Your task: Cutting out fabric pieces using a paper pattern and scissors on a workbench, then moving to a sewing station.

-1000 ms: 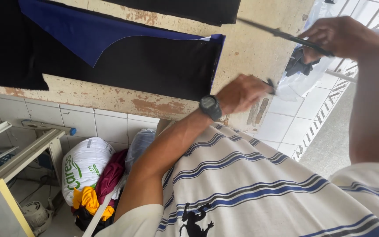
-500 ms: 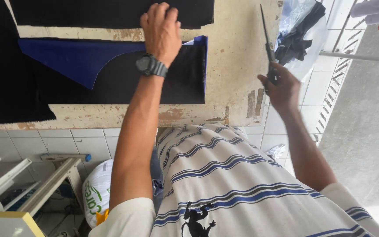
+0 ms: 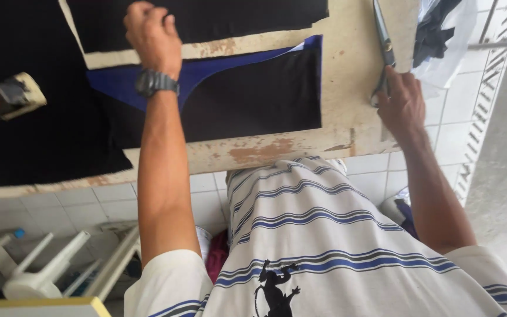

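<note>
Scissors: blade tips cut off by top edge. Black cloth runs past the top edge. Right hand fingers hidden behind its back; grip cannot be confirmed.

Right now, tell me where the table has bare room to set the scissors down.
Bare tabletop runs between the black and blue fabric piece and the right hand holding the scissors. A thin strip lies along the near edge. The left side, under the left hand, is crowded with black cloth.
</note>
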